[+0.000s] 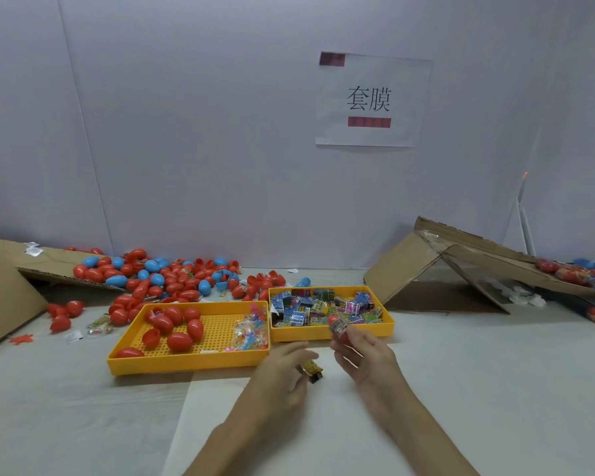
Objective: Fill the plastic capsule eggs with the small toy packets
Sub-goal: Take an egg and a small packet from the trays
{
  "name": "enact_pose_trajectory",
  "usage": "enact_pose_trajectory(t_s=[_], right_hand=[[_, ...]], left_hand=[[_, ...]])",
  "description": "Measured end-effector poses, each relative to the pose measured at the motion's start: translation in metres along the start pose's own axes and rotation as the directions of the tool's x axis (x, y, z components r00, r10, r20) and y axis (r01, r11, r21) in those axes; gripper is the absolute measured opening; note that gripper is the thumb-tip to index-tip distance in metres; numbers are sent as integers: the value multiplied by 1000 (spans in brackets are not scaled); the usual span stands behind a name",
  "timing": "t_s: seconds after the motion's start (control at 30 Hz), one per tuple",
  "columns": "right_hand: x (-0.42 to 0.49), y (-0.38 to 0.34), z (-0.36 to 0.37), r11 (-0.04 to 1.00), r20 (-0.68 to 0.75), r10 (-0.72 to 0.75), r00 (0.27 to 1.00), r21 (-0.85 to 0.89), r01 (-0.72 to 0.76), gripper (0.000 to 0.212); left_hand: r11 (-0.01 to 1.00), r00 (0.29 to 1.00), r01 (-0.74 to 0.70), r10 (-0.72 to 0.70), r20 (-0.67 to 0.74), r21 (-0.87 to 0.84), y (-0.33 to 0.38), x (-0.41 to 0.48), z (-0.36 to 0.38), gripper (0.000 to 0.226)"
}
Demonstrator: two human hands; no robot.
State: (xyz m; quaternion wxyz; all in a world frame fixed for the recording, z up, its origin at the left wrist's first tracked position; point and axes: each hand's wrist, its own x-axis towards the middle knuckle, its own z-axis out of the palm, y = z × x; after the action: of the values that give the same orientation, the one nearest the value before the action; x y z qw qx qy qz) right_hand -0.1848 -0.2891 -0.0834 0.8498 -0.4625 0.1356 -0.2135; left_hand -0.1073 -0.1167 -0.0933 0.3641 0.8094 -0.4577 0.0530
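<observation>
My right hand (361,355) holds a red capsule egg half (341,334) with a small packet sticking out of its top, just in front of the right yellow tray (385,329) of colourful toy packets (323,307). Close to its left, my left hand (282,372) hovers over the table with fingers loosely curled around a small yellow and black packet (312,370). The left yellow tray (186,364) holds several red egg shells (174,326) and clear bags of tiny toys (249,331).
A heap of red and blue eggs (165,280) lies behind the trays. Cardboard flaps stand at the left (4,297) and right (461,269), the right one carrying filled eggs (577,273). A paper sign (371,101) hangs on the wall.
</observation>
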Motion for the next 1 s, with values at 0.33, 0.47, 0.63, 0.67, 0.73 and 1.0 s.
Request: enact_pose_trajectory(t_s=[0.33, 0.47, 0.63, 0.67, 0.73, 1.0], right_hand=[[49, -59, 17, 957, 23, 286, 958, 35, -287, 21], [105, -153, 16, 947, -96, -36, 995, 313, 65, 19], [116, -148, -2, 997, -274, -67, 959, -60, 52, 23], [109, -130, -2, 979, -240, -81, 967, -200, 33, 20], [88, -90, 1, 900, -140, -128, 982, -433, 56, 20], [35, 12, 5, 368, 271, -114, 956, -882, 294, 38]], left_hand=[[999, 998, -1, -2, 60, 49, -4, 0, -2, 26], [998, 998, -5, 1, 65, 57, -6, 2, 1, 28], [995, 997, -11, 4, 74, 95, -9, 3, 2, 31], [994, 998, -15, 8, 66, 105, -9, 3, 3, 32], [996, 999, -8, 3, 49, 94, -7, 1, 3, 35], [990, 991, 123, -125, -36, -67, -4, -1, 1, 41]])
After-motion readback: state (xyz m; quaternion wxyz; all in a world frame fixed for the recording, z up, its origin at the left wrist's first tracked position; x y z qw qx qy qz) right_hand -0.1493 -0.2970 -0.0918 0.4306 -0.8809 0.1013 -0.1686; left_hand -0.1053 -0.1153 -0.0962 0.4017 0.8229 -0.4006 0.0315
